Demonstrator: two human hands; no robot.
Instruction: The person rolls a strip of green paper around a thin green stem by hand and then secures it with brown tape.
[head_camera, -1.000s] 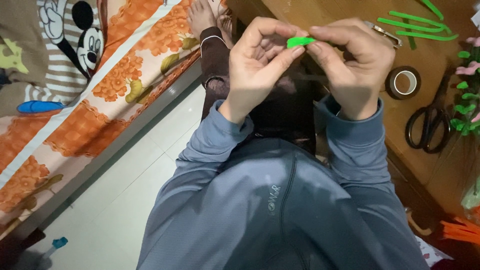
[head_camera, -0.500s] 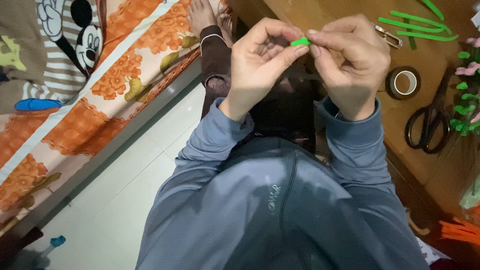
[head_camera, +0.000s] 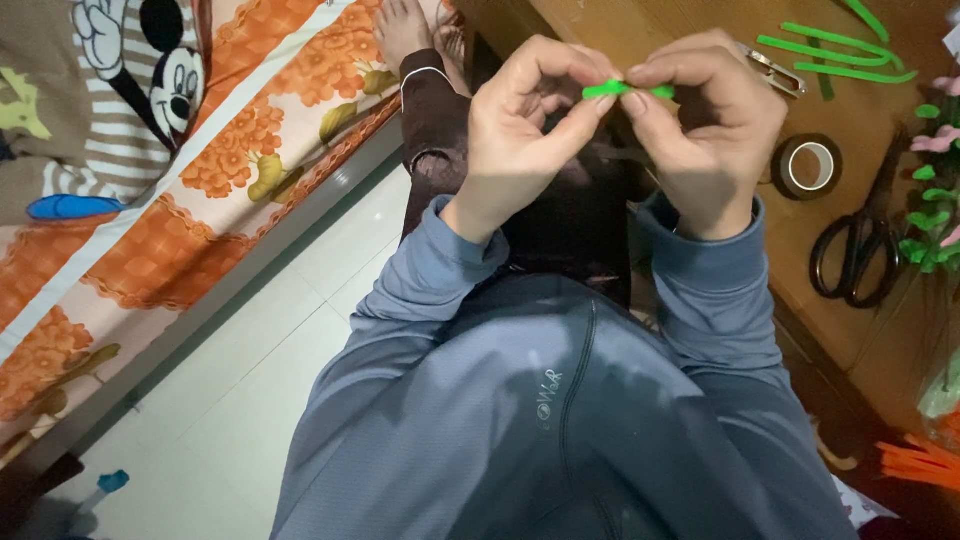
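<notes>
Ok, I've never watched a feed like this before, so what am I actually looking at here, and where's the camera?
There is no machine here: a person works with two bare hands, and the single camera sits on their head, looking down past their grey-blue top. The left hand and the right hand meet in front of the chest, and their fingertips pinch a small bright green strip between them. To the right is a wooden table. On it lie more green strips, a roll of tape, black scissors and a small metal clip-like tool, whose kind I cannot tell. Pink and green craft flowers show at the right edge. To the left is an orange flowered bedcover above a pale tiled floor.
</notes>
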